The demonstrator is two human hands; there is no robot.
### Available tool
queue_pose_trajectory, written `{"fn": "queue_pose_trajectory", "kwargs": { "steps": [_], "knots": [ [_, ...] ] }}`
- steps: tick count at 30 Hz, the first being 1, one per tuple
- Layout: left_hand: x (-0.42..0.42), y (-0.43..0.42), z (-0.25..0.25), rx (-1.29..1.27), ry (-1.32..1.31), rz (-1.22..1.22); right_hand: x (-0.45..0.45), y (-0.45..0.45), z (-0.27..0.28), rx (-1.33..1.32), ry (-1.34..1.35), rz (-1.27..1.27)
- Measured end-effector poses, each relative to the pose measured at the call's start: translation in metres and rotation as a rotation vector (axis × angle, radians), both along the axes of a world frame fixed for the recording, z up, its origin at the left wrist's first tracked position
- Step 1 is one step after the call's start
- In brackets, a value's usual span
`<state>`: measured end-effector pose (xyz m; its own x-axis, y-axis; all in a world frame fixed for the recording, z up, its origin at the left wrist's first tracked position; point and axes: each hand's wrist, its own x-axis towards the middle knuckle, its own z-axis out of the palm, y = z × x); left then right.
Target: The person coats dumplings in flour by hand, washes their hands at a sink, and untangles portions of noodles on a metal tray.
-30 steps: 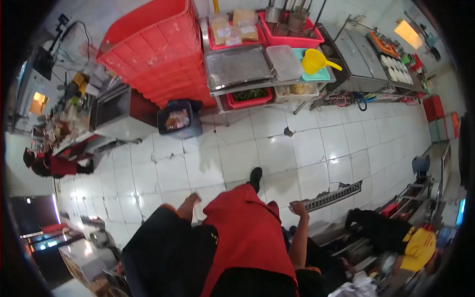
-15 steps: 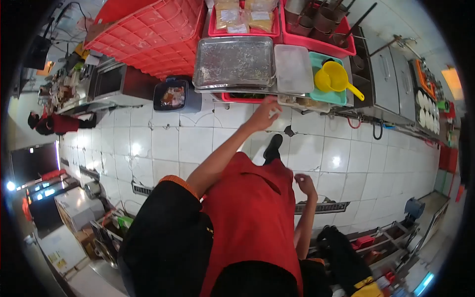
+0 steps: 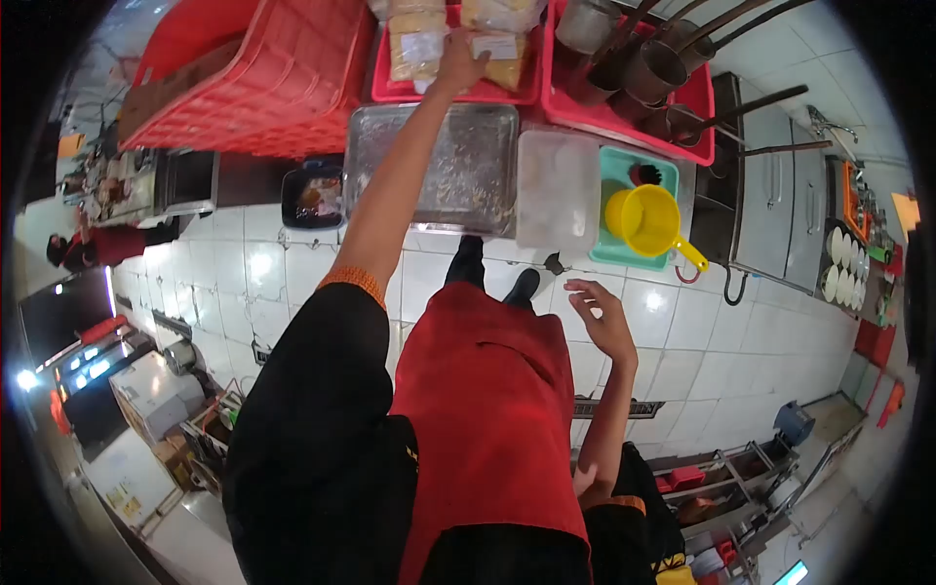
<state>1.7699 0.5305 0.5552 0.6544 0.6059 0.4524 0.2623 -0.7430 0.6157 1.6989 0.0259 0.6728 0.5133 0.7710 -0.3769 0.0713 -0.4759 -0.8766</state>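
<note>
Clock read from the worker, 12 straight ahead. Left hand [image 3: 458, 63] at 12, laid over the tan bags [image 3: 504, 70], thumb spread out; from where I stand I can't tell whether the fingers have closed on one. Bags sit in a red tray [image 3: 497, 97] at the table's far side. Right hand [image 3: 600, 317] between 1 and 2, loosely open, holding nothing, above white floor tile [image 3: 673, 351]. Nearer on the table, under the left forearm: a worn metal pan [image 3: 473, 166], a clear box [image 3: 558, 185] just beside it, then a teal tray [image 3: 624, 255] with a yellow dipper [image 3: 647, 220] at 1. Long-handled pots [image 3: 655, 73] stand in a red tub [image 3: 624, 136] behind. Red crates [image 3: 263, 78] and a dark bin [image 3: 288, 200] at 11; steel cabinet [image 3: 765, 195] at 2; floor grate [image 3: 639, 409] at 3. Far off at 10, a person in red [image 3: 107, 244].
</note>
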Motion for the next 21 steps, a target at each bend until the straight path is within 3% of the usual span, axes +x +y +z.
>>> {"fn": "queue_pose_trajectory", "kwargs": {
  "steps": [2, 5, 9, 10, 11, 13, 15, 17, 21],
  "knots": [
    [0.034, 0.048, -0.028, -0.160, 0.082, -0.050, 0.006, 0.017, 0.009, -0.007, -0.037, -0.023],
    [0.073, 0.070, -0.032, -0.108, 0.209, -0.046, 0.011, 0.041, 0.020, -0.033, -0.059, -0.110],
    [0.080, 0.065, -0.009, -0.157, 0.148, -0.103, 0.015, 0.075, 0.031, -0.043, -0.078, -0.179],
    [0.085, 0.065, -0.007, -0.171, -0.052, -0.016, 0.015, 0.084, 0.033, -0.036, -0.078, -0.179],
    [0.086, 0.070, -0.004, -0.172, -0.056, -0.020, 0.016, 0.093, 0.034, -0.027, -0.080, -0.177],
    [0.061, 0.053, 0.064, -0.165, -0.009, -0.161, 0.024, 0.112, 0.040, -0.024, -0.090, -0.153],
    [0.034, 0.032, 0.085, -0.309, -0.176, -0.393, 0.031, 0.132, 0.044, -0.025, -0.087, -0.129],
    [-0.011, 0.002, 0.140, -0.151, -0.186, -0.477, 0.044, 0.156, 0.043, 0.042, -0.093, -0.113],
    [-0.067, -0.029, 0.215, -0.270, -0.196, -0.522, 0.057, 0.240, 0.045, 0.376, -0.396, -0.413]
  ]
}}
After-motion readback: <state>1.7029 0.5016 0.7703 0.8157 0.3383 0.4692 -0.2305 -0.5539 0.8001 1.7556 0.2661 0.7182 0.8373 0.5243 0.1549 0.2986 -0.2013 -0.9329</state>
